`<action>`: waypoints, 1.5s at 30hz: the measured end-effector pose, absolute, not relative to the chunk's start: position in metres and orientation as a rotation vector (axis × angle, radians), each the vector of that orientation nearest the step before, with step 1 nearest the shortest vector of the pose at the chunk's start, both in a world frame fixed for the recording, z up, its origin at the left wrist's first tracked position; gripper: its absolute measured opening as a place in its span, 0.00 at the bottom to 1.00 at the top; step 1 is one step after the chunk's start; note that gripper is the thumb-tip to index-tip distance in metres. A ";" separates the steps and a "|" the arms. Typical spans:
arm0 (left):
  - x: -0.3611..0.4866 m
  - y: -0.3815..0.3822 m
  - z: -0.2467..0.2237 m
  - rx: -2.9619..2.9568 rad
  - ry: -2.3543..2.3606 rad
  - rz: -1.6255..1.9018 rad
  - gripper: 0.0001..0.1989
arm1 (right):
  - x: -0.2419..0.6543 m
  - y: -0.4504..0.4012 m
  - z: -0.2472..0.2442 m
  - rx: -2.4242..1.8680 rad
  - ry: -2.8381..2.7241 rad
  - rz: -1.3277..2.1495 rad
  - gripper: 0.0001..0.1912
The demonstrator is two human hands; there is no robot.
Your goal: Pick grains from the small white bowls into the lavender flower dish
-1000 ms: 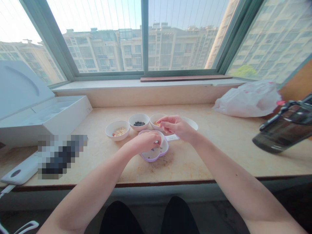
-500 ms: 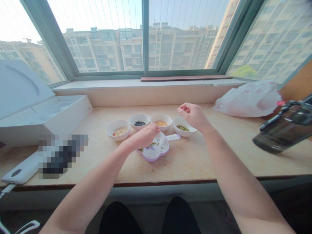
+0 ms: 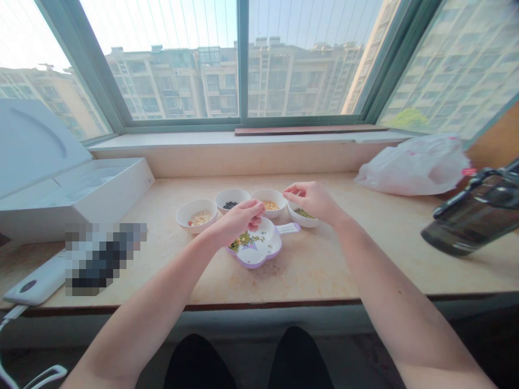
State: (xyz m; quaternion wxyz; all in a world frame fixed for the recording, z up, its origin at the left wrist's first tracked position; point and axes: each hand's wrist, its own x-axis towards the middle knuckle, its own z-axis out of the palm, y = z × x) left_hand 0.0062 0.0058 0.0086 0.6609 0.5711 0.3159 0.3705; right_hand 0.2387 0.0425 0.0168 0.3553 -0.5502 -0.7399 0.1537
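Observation:
My left hand hovers over a white, purple-rimmed dish with a short handle; its fingers are drawn together in a pinch, and what they hold is hidden. Mixed green and yellowish beans lie in the dish, mostly on its left side. Above the bowl of green beans, partly covering it, is my right hand, fingertips pressed together and pointing left; I cannot make out anything in them. Beside it stand a bowl of yellow kernels, a bowl of black beans and a bowl of pale pieces.
An open white box stands at the left, with a white power bank and a blurred-out object in front. On the right are a plastic bag and a dark bottle lying tilted. A window runs behind the counter.
My right hand has moved down and left, closer to the green bean bowl. My left hand has lifted and turned slightly, uncovering more beans in the dish.

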 end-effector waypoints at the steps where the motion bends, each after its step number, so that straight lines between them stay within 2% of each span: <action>1: 0.006 0.006 0.009 1.265 0.709 0.845 0.17 | 0.232 0.039 0.016 -1.288 -1.917 0.525 0.17; 7: 0.007 0.008 0.004 1.247 0.717 0.861 0.21 | 0.202 0.022 0.006 -0.962 -1.843 1.087 0.21; 12: 0.008 0.010 0.000 1.295 0.764 0.861 0.24 | 0.198 0.023 0.002 -0.921 -1.800 1.150 0.21; 19: 0.006 0.010 0.003 1.218 0.755 0.857 0.22 | 0.197 0.024 -0.001 -0.978 -1.804 1.021 0.21; 26: 0.003 0.015 0.006 1.092 0.726 0.858 0.16 | 0.199 0.031 -0.010 -0.870 -1.934 0.572 0.14; 31: 0.001 0.016 0.008 1.021 0.638 0.832 0.12 | 0.204 0.033 -0.007 -0.896 -1.954 0.371 0.13; 45: 0.003 0.010 0.016 0.935 0.544 0.845 0.09 | 0.208 0.031 -0.003 -0.963 -1.956 0.268 0.14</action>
